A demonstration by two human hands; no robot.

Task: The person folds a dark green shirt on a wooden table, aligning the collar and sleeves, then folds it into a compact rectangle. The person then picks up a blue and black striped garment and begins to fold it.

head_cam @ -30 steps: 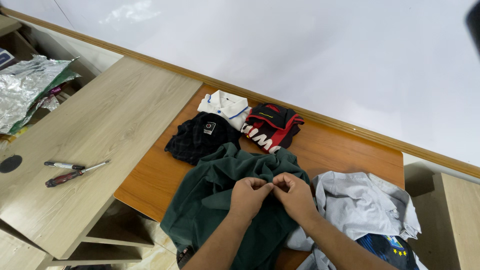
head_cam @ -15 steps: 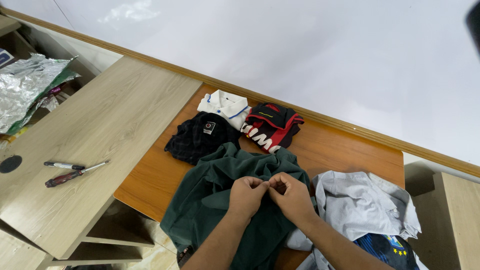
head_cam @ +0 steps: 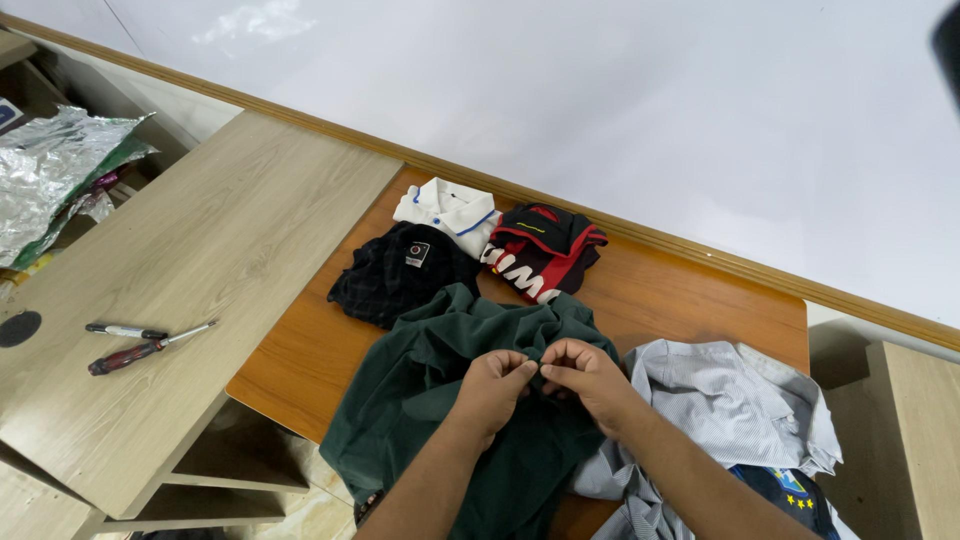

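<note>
A dark green shirt (head_cam: 420, 390) lies spread over the near edge of an orange-brown table (head_cam: 690, 300). My left hand (head_cam: 492, 385) and my right hand (head_cam: 590, 378) meet over its middle, fingertips pinching the green fabric close together. Beyond them lie three folded garments: a black checked one (head_cam: 395, 275), a white one with blue trim (head_cam: 447, 208), and a black and red one (head_cam: 540, 250). A crumpled light grey striped shirt (head_cam: 720, 410) lies just right of my right hand, partly covering a dark blue garment (head_cam: 790, 495).
A pale wooden desk (head_cam: 200, 250) adjoins the table on the left, carrying a red-handled screwdriver (head_cam: 140, 350) and a pen (head_cam: 125, 331). Crinkled silver foil (head_cam: 50, 170) sits at far left. A white wall with a wooden rail (head_cam: 700, 258) runs behind. Another pale surface (head_cam: 915, 430) stands at right.
My hands have shifted slightly up and closer together on the green shirt, the right thumb and fingers now pinching the fabric against the left fingertips.
</note>
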